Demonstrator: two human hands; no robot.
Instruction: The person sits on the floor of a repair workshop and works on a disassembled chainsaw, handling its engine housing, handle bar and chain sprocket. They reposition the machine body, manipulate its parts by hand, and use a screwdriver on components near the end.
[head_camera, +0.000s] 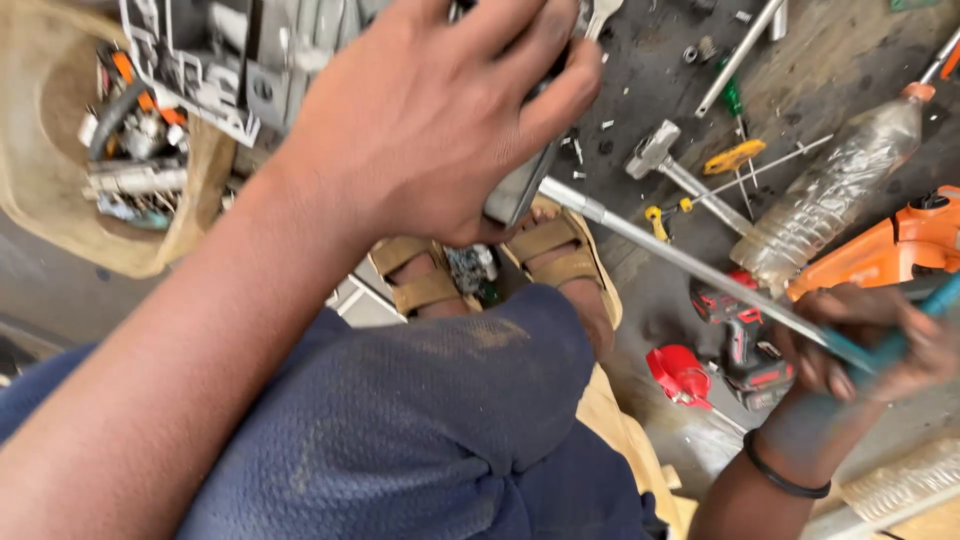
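Nearest the lens, a forearm leads to the left hand (430, 120), fingers curled and clamped over a grey metal part (520, 185) held above the sandalled feet (545, 250). Blue-trousered knee (420, 400) fills the lower centre. Right hand (870, 345), with a black wristband (785, 475), is closed around the teal handle of a long steel tool (680, 260) whose shaft runs up-left to touch the grey part. On the floor (840, 60) lie a hammer (680, 175), a clear plastic bottle (835, 195), a red cordless drill (740, 345) and a tan basin of small tools (70, 220).
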